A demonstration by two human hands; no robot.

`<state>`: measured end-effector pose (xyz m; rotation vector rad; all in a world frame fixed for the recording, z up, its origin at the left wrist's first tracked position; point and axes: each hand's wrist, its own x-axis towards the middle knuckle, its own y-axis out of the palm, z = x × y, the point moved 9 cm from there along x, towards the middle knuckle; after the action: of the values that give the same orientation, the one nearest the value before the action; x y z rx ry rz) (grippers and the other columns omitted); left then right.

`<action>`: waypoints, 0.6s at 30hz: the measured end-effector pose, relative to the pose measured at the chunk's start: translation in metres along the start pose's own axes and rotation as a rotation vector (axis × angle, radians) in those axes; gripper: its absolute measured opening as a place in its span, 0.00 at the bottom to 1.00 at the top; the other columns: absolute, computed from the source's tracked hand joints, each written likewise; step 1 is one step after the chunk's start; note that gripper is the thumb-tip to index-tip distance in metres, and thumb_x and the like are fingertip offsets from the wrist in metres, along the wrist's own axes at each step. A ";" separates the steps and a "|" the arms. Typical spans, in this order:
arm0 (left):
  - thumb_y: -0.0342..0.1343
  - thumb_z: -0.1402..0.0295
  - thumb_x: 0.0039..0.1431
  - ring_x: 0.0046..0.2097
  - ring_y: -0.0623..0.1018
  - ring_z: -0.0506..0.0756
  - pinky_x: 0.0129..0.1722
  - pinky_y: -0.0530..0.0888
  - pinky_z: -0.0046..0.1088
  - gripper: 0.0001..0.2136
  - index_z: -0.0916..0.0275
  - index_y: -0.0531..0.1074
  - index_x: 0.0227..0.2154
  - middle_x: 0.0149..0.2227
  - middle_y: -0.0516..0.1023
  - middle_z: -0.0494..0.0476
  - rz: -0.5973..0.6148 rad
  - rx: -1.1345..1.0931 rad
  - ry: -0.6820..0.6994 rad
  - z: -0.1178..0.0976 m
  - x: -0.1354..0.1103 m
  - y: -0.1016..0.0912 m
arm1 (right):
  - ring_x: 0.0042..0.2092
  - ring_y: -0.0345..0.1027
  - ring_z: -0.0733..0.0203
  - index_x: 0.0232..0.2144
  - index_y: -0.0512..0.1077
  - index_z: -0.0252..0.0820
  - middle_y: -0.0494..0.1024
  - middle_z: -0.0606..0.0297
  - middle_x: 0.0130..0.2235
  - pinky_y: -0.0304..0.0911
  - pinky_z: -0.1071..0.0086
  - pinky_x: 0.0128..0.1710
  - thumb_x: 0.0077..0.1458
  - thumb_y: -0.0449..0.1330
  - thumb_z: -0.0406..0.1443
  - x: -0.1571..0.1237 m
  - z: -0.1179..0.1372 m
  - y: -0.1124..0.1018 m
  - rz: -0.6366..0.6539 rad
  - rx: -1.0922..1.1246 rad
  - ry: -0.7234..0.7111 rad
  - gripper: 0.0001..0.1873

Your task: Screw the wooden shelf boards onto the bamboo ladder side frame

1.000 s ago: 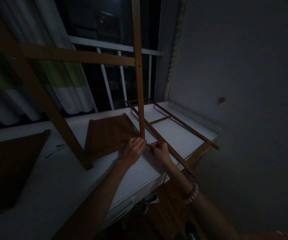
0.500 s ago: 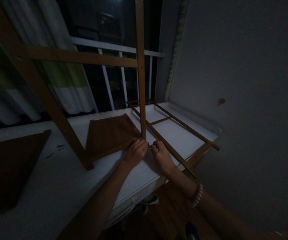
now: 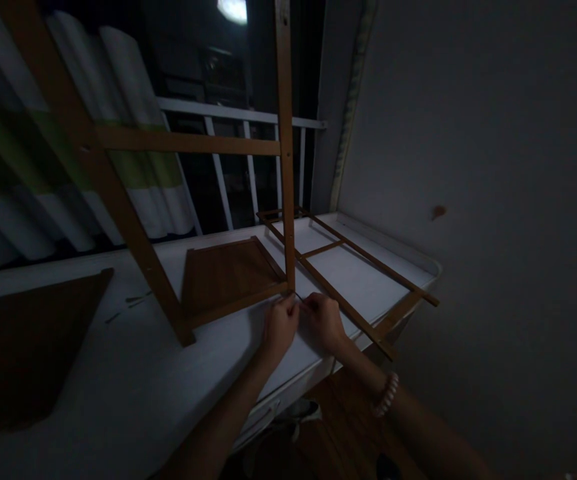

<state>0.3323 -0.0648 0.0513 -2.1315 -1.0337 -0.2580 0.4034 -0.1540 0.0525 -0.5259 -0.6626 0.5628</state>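
Note:
A wooden frame [image 3: 188, 141] stands upright with a wooden panel [image 3: 233, 270] joined low between its posts. My left hand [image 3: 281, 327] is closed, fingers pinched just in front of the foot of the right post [image 3: 288, 213]; what it grips, if anything, is hidden. Close beside it, my right hand [image 3: 325, 323] pinches a thin dark rod [image 3: 300, 297], perhaps a hex key, which slants up toward the post's foot. Dim light leaves the rod's exact kind unclear. A beaded bracelet [image 3: 386, 395] circles my right wrist.
Both frames rest on a white surface [image 3: 228, 373]. A second wooden frame [image 3: 333, 288] lies flat to the right. Another panel [image 3: 23, 347] lies at left, near several small thin pieces [image 3: 135, 300]. Behind are a curtain [image 3: 148, 193] and white railing [image 3: 218, 110]; a wall [image 3: 508, 200] stands right.
My view has tilted up slightly, so the scene sits lower. My left hand has slid down off the post's side to a spot before its foot, and the thin rod now shows between the hands.

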 end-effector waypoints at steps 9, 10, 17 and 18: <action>0.55 0.71 0.37 0.11 0.51 0.41 0.14 0.44 0.21 0.06 0.68 0.67 0.12 0.08 0.55 0.43 0.180 -0.882 -0.708 0.032 -0.004 0.038 | 0.17 0.55 0.72 0.15 0.64 0.35 0.64 0.71 0.14 0.52 0.76 0.18 0.35 0.58 0.33 0.000 -0.033 0.031 0.058 0.767 0.435 0.07; 0.55 0.72 0.35 0.11 0.51 0.41 0.13 0.44 0.21 0.04 0.69 0.68 0.13 0.08 0.55 0.44 0.188 -0.894 -0.727 0.033 -0.003 0.040 | 0.16 0.55 0.72 0.15 0.63 0.35 0.64 0.70 0.14 0.52 0.76 0.18 0.35 0.58 0.33 0.001 -0.032 0.033 0.083 0.794 0.454 0.07; 0.56 0.77 0.30 0.10 0.53 0.40 0.12 0.45 0.20 0.07 0.67 0.62 0.08 0.07 0.58 0.45 0.052 -0.929 -0.816 0.042 -0.003 0.039 | 0.25 0.63 0.65 0.29 0.65 0.33 0.71 0.63 0.23 0.58 0.73 0.25 0.45 0.54 0.32 -0.004 -0.001 0.014 0.100 0.135 0.128 0.07; 0.56 0.78 0.30 0.10 0.54 0.41 0.12 0.47 0.19 0.07 0.67 0.62 0.08 0.07 0.59 0.45 0.030 -0.934 -0.827 0.043 -0.003 0.038 | 0.28 0.65 0.64 0.34 0.64 0.34 0.71 0.61 0.27 0.58 0.73 0.27 0.46 0.52 0.30 -0.008 0.009 0.012 0.105 -0.017 0.030 0.09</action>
<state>0.3532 -0.0519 -0.0011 -3.2305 -1.5219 0.2536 0.3886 -0.1477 0.0481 -0.5865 -0.6140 0.6465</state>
